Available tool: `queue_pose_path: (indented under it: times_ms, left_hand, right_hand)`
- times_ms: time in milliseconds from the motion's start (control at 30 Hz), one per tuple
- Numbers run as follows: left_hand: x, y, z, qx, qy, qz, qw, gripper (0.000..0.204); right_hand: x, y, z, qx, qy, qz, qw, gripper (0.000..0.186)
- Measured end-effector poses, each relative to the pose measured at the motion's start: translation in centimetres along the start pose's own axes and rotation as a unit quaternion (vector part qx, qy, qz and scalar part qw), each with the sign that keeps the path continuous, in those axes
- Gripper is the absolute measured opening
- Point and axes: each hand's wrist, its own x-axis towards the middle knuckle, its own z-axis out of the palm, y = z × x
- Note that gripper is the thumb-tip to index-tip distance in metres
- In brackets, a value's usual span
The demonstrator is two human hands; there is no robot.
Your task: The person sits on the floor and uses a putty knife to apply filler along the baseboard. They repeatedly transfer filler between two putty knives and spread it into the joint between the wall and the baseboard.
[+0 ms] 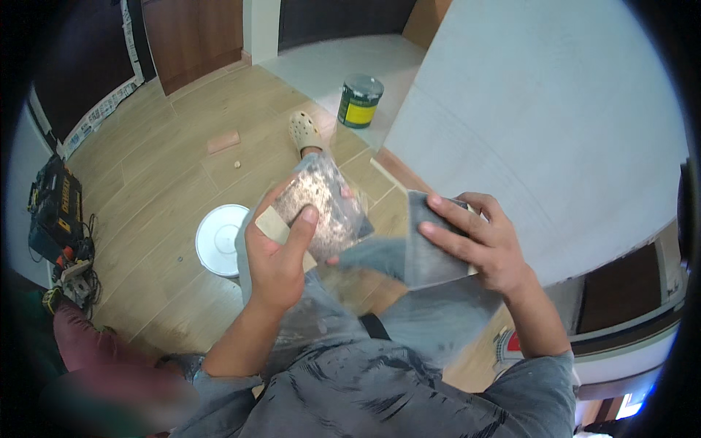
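My left hand point(276, 259) grips a wide, flat metal scraper point(330, 212) with a pale handle edge point(269, 225); its thumb presses on the blade, which is mottled with light residue. To its right, my right hand point(483, 241) is closed on a second flat scraper point(431, 263), dark grey, two fingertips lying across its face. The two blades are close together; whether they touch is unclear. A white round bucket lid point(219, 230) is on the floor left of my left hand.
A green-and-yellow can point(361, 109) stands ahead, near a large white panel point(533, 124). Left are a black tool case point(51, 204), tools and cords point(80, 281), and another person's sleeve point(87, 339). A small pinkish block point(223, 142) lies on the wood-look floor point(146, 182).
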Motion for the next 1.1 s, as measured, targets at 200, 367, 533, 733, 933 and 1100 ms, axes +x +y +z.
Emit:
queue_pose_path:
  times_ms: [200,367,533,733,933,1100]
  left_hand:
    - [-1.4,-1.7,5.2,0.125,0.009,0.085,0.988,0.041]
    - [-2.1,-3.2,9.7,0.188,0.026,0.130,0.973,0.042]
    - [-1.1,-5.0,13.0,0.196,0.002,0.151,0.969,0.041]
    - [0.4,-6.7,16.2,0.160,-0.025,0.104,0.981,0.041]
    - [0.5,-9.6,15.7,0.259,0.034,0.082,0.962,0.045]
    - [7.2,-10.1,8.4,0.366,0.111,0.106,0.918,0.044]
  right_hand:
    - [-3.2,-1.2,0.6,-0.141,0.016,0.035,0.989,0.055]
    - [-5.5,1.3,-0.2,-0.146,0.072,0.033,0.986,0.055]
    - [-8.0,4.8,0.0,-0.139,0.085,0.013,0.987,0.054]
    - [-10.0,7.3,-0.3,-0.107,0.055,0.038,0.992,0.056]
    - [-13.8,8.9,0.9,-0.045,-0.012,0.123,0.991,0.066]
    - [-26.5,9.8,10.7,0.045,0.149,0.395,0.905,0.069]
